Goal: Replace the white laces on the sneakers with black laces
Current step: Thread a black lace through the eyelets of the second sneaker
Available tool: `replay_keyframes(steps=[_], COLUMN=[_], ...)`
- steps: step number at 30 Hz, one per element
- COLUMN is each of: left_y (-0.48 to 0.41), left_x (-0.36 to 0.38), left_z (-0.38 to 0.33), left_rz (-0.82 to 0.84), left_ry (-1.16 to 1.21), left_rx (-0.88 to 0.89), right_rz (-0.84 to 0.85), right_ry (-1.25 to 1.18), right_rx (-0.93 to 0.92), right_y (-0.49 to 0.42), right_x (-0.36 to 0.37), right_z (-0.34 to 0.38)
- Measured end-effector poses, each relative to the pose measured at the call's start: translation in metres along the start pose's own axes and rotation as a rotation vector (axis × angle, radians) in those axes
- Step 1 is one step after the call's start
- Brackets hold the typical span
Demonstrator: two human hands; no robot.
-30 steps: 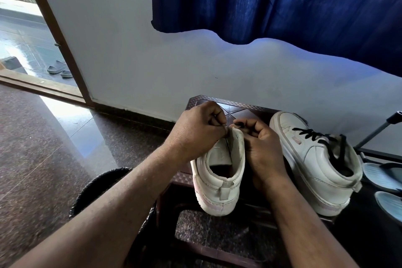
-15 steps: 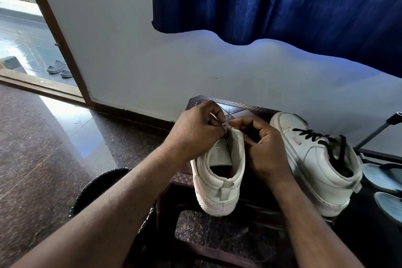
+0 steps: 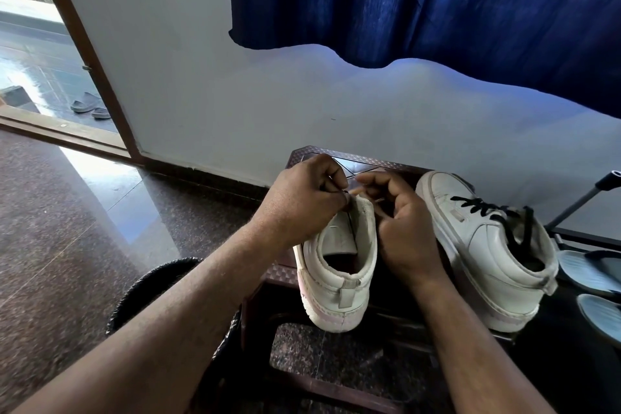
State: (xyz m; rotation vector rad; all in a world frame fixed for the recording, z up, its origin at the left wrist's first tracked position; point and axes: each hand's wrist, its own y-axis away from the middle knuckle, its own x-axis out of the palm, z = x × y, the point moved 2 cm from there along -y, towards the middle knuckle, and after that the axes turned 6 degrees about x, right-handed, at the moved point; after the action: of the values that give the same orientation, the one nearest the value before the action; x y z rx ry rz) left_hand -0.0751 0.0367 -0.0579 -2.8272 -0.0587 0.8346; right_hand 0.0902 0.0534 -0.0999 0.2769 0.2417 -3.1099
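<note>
Two white high-top sneakers stand on a dark brown stool point(image 3: 336, 158). The nearer sneaker point(image 3: 339, 272) points away from me, heel toward the camera. My left hand point(image 3: 302, 202) pinches a thin black lace point(image 3: 351, 222) at the top of its collar. My right hand point(image 3: 400, 228) is curled beside the collar on the right, fingertips close to the left hand's; its palm is in shadow and its hold is hard to make out. The second sneaker point(image 3: 484, 245), to the right, carries black laces point(image 3: 487, 208). The nearer sneaker's eyelets are hidden behind my hands.
A black basket point(image 3: 158, 282) stands on the speckled floor at the stool's left. Blue slippers point(image 3: 594, 276) and a metal rack leg point(image 3: 584, 202) lie at the right. A blue curtain point(image 3: 437, 3) hangs on the white wall. An open doorway point(image 3: 50, 60) is at far left.
My right hand has drawn back a little from the collar and opened its curl, while my left hand keeps its pinch at the collar top. The sneakers have not moved.
</note>
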Motion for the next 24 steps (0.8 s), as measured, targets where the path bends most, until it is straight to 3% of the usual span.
replay_keyframes(steps=[3, 6, 8, 11, 14, 17, 21, 24], left_y=[0.001, 0.000, 0.000, 0.000, 0.000, -0.001, -0.002, -0.002], left_x=[0.000, 0.000, -0.001, -0.001, 0.000, 0.000, 0.000, 0.000], left_z=[0.001, 0.002, 0.002, 0.003, 0.003, 0.004, 0.006, 0.006], left_rz=[0.002, 0.007, 0.009, 0.005, -0.007, -0.015, -0.005, -0.007], left_ry=[-0.001, 0.022, 0.025, 0.021, 0.032, 0.041, 0.060, 0.058], left_rx=[0.000, -0.008, -0.006, 0.001, 0.009, 0.011, 0.000, 0.002], right_rz=[-0.036, -0.264, -0.355, -0.195, 0.041, 0.024, -0.166, -0.122], right_ry=[0.041, 0.226, 0.215, 0.017, -0.014, -0.015, 0.205, 0.153], right_rx=[-0.010, -0.045, -0.002, 0.079, 0.041, 0.042, 0.089, 0.116], right_y=[0.001, -0.001, -0.006, -0.006, 0.001, 0.000, -0.006, -0.006], right_x=[-0.001, -0.012, -0.021, -0.018, -0.005, -0.004, -0.015, -0.015], right_z=[-0.001, 0.002, -0.001, -0.002, 0.005, 0.006, -0.006, -0.005])
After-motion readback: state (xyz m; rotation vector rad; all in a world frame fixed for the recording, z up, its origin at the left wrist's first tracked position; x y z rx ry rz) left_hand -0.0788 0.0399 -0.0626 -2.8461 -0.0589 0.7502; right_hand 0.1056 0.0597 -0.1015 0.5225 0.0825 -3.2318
